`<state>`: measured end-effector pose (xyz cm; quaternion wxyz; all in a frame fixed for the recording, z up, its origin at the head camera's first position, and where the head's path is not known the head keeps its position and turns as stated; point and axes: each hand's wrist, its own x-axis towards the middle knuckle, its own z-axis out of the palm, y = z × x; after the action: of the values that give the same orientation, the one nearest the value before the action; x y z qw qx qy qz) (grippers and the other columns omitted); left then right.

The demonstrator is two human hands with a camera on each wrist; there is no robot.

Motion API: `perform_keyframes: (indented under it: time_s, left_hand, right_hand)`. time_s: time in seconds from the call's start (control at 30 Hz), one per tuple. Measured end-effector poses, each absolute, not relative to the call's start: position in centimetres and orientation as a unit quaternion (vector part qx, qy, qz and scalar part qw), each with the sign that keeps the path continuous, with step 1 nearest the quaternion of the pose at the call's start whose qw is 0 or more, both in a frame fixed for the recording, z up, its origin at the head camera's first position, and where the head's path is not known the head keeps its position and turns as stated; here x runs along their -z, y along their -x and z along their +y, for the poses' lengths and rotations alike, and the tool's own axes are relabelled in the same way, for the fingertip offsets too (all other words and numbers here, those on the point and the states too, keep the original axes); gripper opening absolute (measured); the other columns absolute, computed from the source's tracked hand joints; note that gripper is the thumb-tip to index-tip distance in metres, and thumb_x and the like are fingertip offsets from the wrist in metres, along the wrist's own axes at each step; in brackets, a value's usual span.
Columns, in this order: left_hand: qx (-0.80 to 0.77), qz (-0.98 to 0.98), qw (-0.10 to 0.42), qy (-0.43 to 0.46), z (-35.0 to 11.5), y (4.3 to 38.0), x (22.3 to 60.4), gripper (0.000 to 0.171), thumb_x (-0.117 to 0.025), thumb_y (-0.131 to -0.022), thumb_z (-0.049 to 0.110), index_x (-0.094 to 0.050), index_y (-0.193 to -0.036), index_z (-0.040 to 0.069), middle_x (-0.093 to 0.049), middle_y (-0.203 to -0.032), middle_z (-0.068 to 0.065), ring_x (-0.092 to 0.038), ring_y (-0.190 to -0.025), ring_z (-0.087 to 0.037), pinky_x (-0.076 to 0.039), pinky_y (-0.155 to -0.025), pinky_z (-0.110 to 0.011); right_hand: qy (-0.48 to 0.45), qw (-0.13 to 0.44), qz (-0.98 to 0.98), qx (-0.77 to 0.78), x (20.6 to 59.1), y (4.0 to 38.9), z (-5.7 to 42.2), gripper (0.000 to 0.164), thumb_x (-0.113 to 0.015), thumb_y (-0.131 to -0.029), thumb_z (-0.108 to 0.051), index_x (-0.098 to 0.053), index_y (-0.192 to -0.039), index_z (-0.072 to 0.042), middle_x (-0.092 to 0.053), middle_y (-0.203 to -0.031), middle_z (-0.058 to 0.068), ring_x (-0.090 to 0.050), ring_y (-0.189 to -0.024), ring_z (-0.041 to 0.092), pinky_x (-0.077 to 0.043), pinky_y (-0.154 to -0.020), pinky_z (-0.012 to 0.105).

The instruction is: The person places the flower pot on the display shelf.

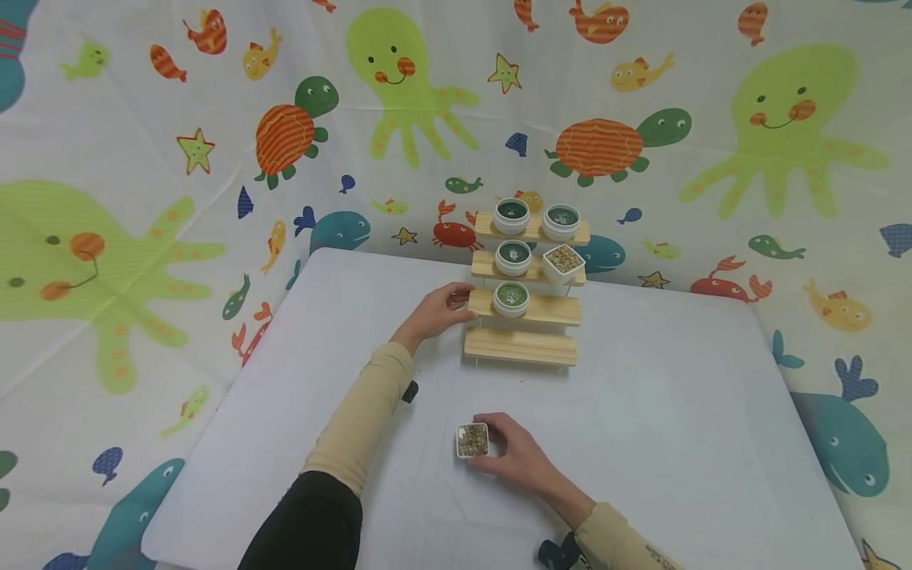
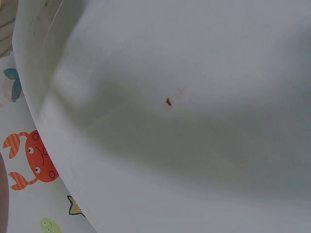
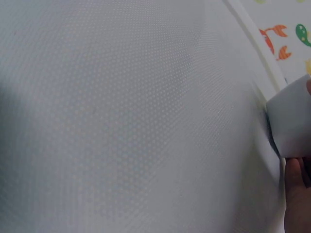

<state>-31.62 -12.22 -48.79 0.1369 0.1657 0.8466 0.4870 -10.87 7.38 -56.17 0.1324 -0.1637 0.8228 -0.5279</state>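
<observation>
In the head view, my right hand (image 1: 523, 455) pinches a small square white pot (image 1: 473, 441) between thumb and fingers, low over the near part of the table. Speckled, grainy-looking brown and green stuff fills it. The right wrist view catches the side of this white pot (image 3: 291, 119) and a fingertip under it. My left hand (image 1: 436, 313) grips the left end of a tiered wooden display stand (image 1: 520, 347) at its second step from the bottom. Round white pots with green tops (image 1: 511, 298) and another square pot (image 1: 563, 263) sit on the stand. The left wrist view shows mostly tablecloth.
A white cloth covers the table (image 1: 677, 412). Behind it hangs a curtain (image 1: 442, 47) printed with sea animals. The stand's lowest step is bare wood, and the step above has one round pot on its left half. A dark strap piece (image 1: 410, 392) hangs by the left wrist.
</observation>
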Motion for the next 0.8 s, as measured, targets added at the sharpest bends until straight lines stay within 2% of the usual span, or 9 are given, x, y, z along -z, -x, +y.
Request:
perform_keyframes:
  time_s: [0.2, 0.33, 0.43, 0.6, 0.8]
  left_hand:
    - [-0.487, 0.846, 0.138, -0.165, -12.2, 31.6, 48.7, 0.065, -0.076, -0.087, 0.026, -0.046, -0.142, 0.007, -0.051, -0.142, -0.010, -0.050, -0.130, -0.021, -0.044, -0.108, -0.026]
    - [-0.486, 0.847, 0.138, -0.166, -12.2, 31.6, 48.8, 0.065, -0.076, -0.087, 0.027, -0.046, -0.142, 0.008, -0.050, -0.143, -0.011, -0.050, -0.130, -0.021, -0.043, -0.109, -0.027]
    - [-0.487, 0.846, 0.139, -0.166, -12.2, 31.6, 48.9, 0.065, -0.076, -0.087, 0.027, -0.046, -0.142, 0.007, -0.049, -0.144, -0.013, -0.050, -0.130, -0.022, -0.043, -0.109, -0.028]
    - [-0.486, 0.848, 0.136, -0.163, -12.2, 31.6, 48.9, 0.065, -0.076, -0.087, 0.027, -0.047, -0.142, 0.008, -0.050, -0.142, -0.010, -0.051, -0.129, -0.021, -0.043, -0.109, -0.028]
    - [-0.486, 0.848, 0.135, -0.163, -12.1, 31.6, 48.8, 0.064, -0.075, -0.088, 0.026, -0.047, -0.142, 0.008, -0.051, -0.141, -0.009, -0.051, -0.129, -0.020, -0.043, -0.108, -0.026]
  right_hand:
    - [0.144, 0.130, 0.826, 0.530, 56.2, 11.2, 7.7, 0.064, -0.082, -0.079, -0.033, -0.055, -0.132, -0.009, -0.058, -0.128, 0.004, -0.056, -0.121, 0.023, -0.047, -0.106, 0.034]
    - [0.127, 0.123, 0.835, 0.521, 55.9, 11.6, 7.9, 0.063, -0.081, -0.079, -0.036, -0.056, -0.131, -0.011, -0.059, -0.127, 0.003, -0.056, -0.119, 0.022, -0.048, -0.105, 0.038]
    - [0.115, 0.117, 0.835, 0.525, 55.3, 12.0, 8.2, 0.063, -0.082, -0.079, -0.034, -0.056, -0.132, -0.011, -0.059, -0.127, 0.004, -0.056, -0.120, 0.022, -0.048, -0.105, 0.039]
    - [0.089, 0.107, 0.825, 0.547, 53.8, 13.1, 8.8, 0.063, -0.082, -0.079, -0.026, -0.055, -0.133, -0.009, -0.057, -0.127, 0.004, -0.054, -0.124, 0.024, -0.045, -0.108, 0.033]
    - [0.057, 0.082, 0.820, 0.564, 52.1, 14.6, 9.8, 0.061, -0.082, -0.080, -0.020, -0.055, -0.133, -0.005, -0.058, -0.123, 0.009, -0.054, -0.122, 0.027, -0.043, -0.110, 0.037]
